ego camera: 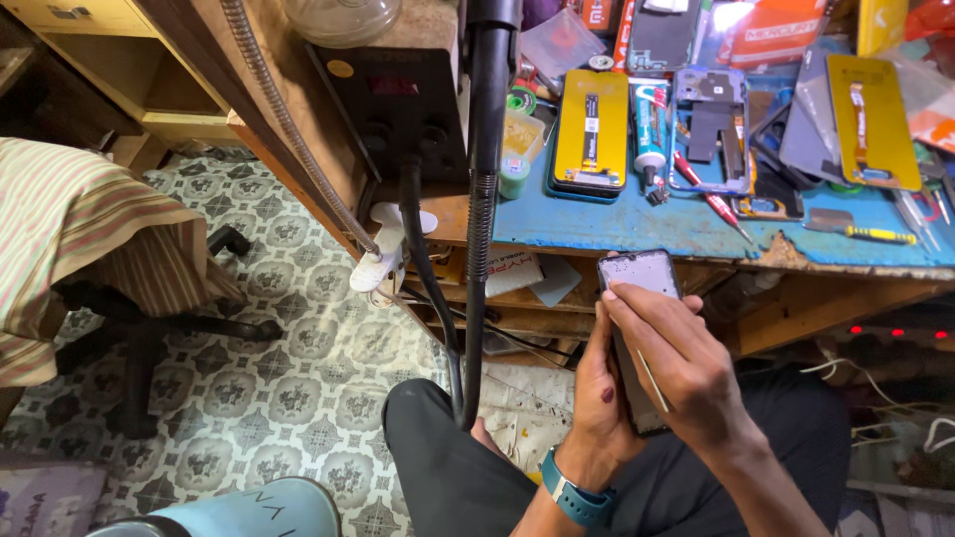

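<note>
One dark rectangular phone with its back open, held over the lap below the desk edge. Left hand cups it from beneath, fingers wrapped on its left edge. Right hand lies on top, fingers pinching one thin metal tool, fingertip at the upper left corner. Beyond the fingers: blue-topped wooden desk, two yellow-backed phone screens, one red-handled screwdriver, one yellow-handled one.

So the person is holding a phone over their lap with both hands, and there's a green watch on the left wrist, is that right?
Not quite. In the head view the watch on the left wrist is blue, not green. The rest holds: the left hand cradles the phone from below over the lap, and the right hand rests on it, a fingertip near its top edge.
</note>
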